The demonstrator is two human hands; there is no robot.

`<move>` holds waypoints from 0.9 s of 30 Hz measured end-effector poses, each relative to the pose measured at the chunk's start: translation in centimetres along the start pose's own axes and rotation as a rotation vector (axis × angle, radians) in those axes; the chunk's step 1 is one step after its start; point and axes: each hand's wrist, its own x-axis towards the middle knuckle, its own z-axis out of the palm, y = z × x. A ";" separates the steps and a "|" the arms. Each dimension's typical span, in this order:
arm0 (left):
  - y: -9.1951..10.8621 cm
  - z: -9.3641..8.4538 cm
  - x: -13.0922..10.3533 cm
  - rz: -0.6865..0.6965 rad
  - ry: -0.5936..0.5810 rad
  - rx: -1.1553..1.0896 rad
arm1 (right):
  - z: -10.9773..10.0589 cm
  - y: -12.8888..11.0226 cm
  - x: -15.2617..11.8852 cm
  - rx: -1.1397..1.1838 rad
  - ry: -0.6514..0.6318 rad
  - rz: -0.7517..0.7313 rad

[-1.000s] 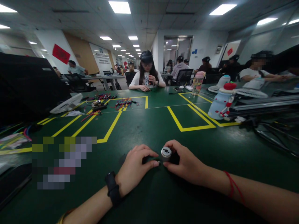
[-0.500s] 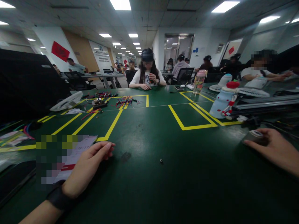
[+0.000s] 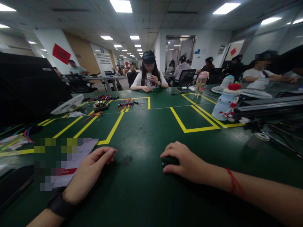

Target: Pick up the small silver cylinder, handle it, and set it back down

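My right hand (image 3: 183,160) reaches in from the right, low over the green table (image 3: 139,192). Its thumb and fingers are apart, with a gap between them. A tiny dark metal ring-like part (image 3: 163,164) with a pale centre lies at the mouth of that gap; the fingertips look close around it, not closed on it. Farther right, a small grey cylindrical can (image 3: 258,139) stands apart from the hand. My left hand (image 3: 100,157) rests beside a sheet of paper (image 3: 87,148), its fingers curled together and thumb against them. Nothing shows in it.
Yellow tape lines (image 3: 115,127) mark the table. Bundled coloured wires (image 3: 127,104) lie at the far left. A blue bottle (image 3: 222,105) with a red top, metal rails (image 3: 270,107) and black cables stand or lie at right. A person (image 3: 149,75) sits opposite.
My right hand has left the grey can at the right and moved left to the small ring-like part. The can stays on the table. My left hand has barely moved.
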 end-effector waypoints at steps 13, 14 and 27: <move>-0.5 0.3 0.1 -0.003 -0.038 0.054 | -15.3 11.2 -14.1 -0.590 0.675 0.850; -0.4 0.3 0.1 -0.007 -0.038 0.061 | -15.7 11.9 -15.1 -0.550 0.643 0.936; -0.4 -0.1 -0.1 -0.005 -0.044 0.053 | -14.5 13.3 -17.1 -0.300 0.701 1.011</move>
